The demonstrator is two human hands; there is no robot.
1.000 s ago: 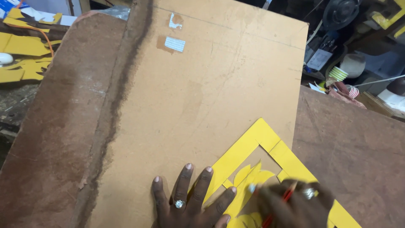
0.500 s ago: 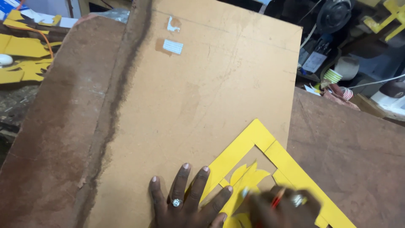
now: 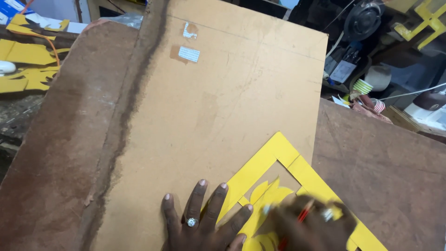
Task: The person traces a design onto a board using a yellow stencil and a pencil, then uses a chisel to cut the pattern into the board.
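**A:** Where does the work stand?

**B:** Your left hand (image 3: 204,223) lies flat on the tan board (image 3: 209,107), fingers (image 3: 197,195) spread apart, the thumb side pressing on the edge of the yellow cut-out sheet (image 3: 278,153) at the board's near right corner. Your right hand (image 3: 311,227) is blurred with motion; its fingers look closed round a thin red pen (image 3: 302,216), tip down on the yellow sheet's inner shapes.

**A:** How much of it is done?

**B:** I judge it partway. The yellow frame's border is cut clean, and leaf-like shapes sit inside the opening, so the cutting looks finished. The pen work over those shapes seems under way; how much remains I cannot tell, since the lower part of the sheet runs out of view under your hands.

**A:** Any containers to mind?

**B:** None near your hands. Beyond the board's far right corner there is a pale cup-like pot (image 3: 378,76) amid the clutter; its contents cannot be seen. More yellow offcuts (image 3: 28,53) lie loose on the table (image 3: 395,167) at far left, not in anything.
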